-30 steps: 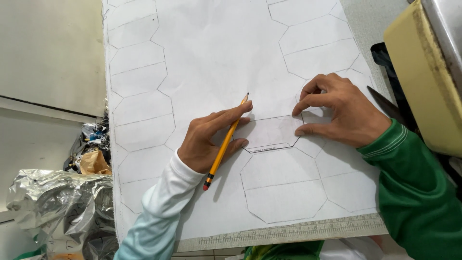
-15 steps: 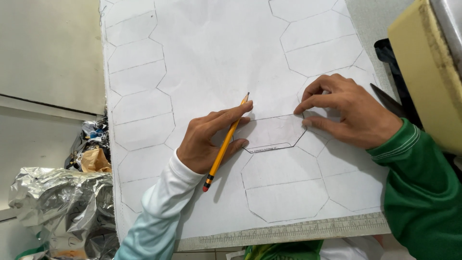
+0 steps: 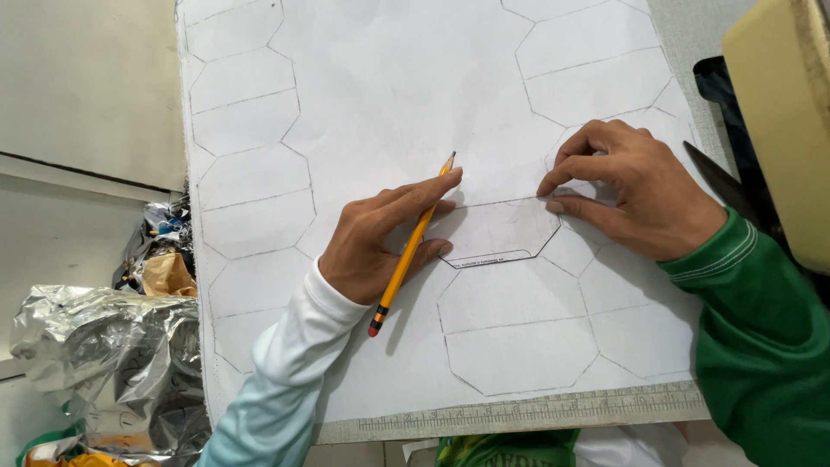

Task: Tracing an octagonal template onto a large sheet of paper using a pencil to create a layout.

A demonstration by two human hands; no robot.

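Left hand: closed around a yellow pencil, tip up and away. Template: flat on the white sheet, between both hands, long axis left-right. Right hand: fingertips pressing the template's right end, holding nothing.

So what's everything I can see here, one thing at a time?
paper sheet: one, white, pencilled octagon outlines, covering the table
template: one, clear octagon, mid-sheet, under both hands' fingers
pencil: one, yellow, in the left hand
ruler: one, pale, along the sheet's near edge
foil wrapping: one crumpled heap, silver, lower left
beige object: one, right edge
left hand: white sleeve, holds the pencil
right hand: green sleeve, presses the template
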